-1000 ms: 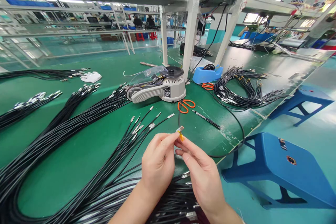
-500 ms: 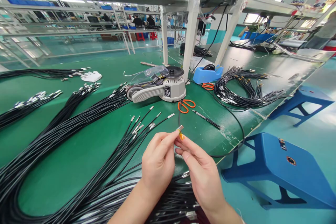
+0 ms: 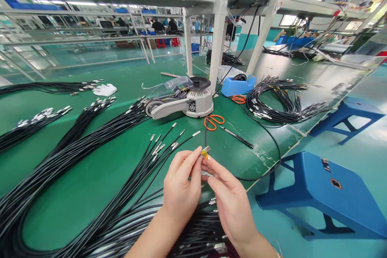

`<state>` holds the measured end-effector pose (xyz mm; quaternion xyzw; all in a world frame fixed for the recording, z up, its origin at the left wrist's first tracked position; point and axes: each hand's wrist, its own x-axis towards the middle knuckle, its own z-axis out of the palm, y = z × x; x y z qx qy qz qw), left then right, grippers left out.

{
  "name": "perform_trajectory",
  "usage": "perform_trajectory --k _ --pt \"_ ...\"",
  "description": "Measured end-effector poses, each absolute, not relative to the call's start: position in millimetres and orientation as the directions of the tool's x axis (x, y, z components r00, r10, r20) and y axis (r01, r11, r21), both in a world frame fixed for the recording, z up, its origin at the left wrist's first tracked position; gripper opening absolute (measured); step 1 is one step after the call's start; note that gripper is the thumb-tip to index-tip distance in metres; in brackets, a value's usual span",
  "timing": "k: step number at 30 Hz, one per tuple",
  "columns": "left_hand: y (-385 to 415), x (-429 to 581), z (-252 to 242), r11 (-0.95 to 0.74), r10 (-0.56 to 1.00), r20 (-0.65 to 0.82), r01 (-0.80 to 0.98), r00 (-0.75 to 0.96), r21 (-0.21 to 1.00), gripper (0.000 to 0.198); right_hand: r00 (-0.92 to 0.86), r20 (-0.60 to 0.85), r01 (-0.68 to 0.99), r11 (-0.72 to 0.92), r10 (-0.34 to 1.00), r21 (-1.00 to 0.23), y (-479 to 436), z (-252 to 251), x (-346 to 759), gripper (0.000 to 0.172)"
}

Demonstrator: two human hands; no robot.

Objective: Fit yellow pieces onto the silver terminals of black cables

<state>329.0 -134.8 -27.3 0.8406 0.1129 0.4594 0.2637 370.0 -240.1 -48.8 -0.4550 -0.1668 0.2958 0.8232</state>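
Note:
My left hand (image 3: 182,181) pinches a small silver cable connector (image 3: 207,149) between thumb and fingertips. A bit of amber tape (image 3: 207,156) lies against the connector's near side. The fingertips of my right hand (image 3: 231,199) press on this tape, with the thumb curled below. Most of the cable behind the connector is hidden by my hands. Under my forearms lies a pile of black cables (image 3: 199,225). To the left, several loose cables end in silver connectors (image 3: 157,151).
Beyond my hands stand a grey tape dispenser (image 3: 198,100), orange-handled scissors (image 3: 214,122) and a black craft knife (image 3: 237,137). A blue tape holder (image 3: 238,86) and a coiled cable bundle (image 3: 260,107) sit farther right. Blue stools (image 3: 326,193) flank the table edge. A white glove (image 3: 105,90) lies left.
The connector has turned slightly and moved a little left between my fingers. More of the amber tape shows beside it. My right hand has shifted slightly left.

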Motion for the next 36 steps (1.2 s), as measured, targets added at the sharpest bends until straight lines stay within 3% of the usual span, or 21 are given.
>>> perform_trajectory --k 5,10,14,18,22,27,31,36 --pt "-132.5 327.4 -25.3 -0.823 0.484 0.698 0.001 0.528 0.569 0.021 0.744 -0.119 -0.444 0.354 0.657 -0.823 -245.3 -52.7 369.5 0.033" --pt "-133.0 328.9 -29.4 -0.843 0.454 0.698 0.012 0.554 0.538 0.02 0.836 -0.103 -0.295 0.284 0.54 -0.912 -244.0 -43.5 385.4 0.027" --pt "-133.3 329.1 -31.9 -0.837 0.461 0.682 0.024 0.568 0.546 0.018 0.82 -0.101 -0.264 0.216 0.563 -0.94 -232.8 -30.9 393.7 0.028" --pt "-133.9 326.8 -27.9 -0.769 0.527 0.602 0.035 0.6 0.638 0.012 0.813 -0.075 -0.227 0.197 0.577 -0.954 -227.7 -27.8 392.8 0.022" --pt "-135.8 324.9 -20.0 -0.604 0.625 0.414 0.073 0.662 0.794 0.009 0.816 -0.01 -0.147 0.191 0.578 -0.97 -230.6 -30.0 393.6 0.017" --pt "-137.3 325.6 -11.2 -0.256 0.704 0.074 0.155 0.706 0.954 0.017 0.816 0.06 -0.036 0.155 0.575 -0.987 -231.7 -32.7 397.7 0.014" --pt "-136.7 326.4 -6.1 -0.02 0.673 -0.093 0.145 0.734 0.989 0.02 0.812 0.074 -0.018 0.151 0.579 -0.988 -229.6 -33.1 399.8 0.012" --pt "-135.6 327.3 -4.1 0.166 0.618 -0.16 0.072 0.77 0.984 0.023 0.81 0.077 -0.025 0.166 0.581 -0.986 -228.0 -30.0 401.8 0.013"
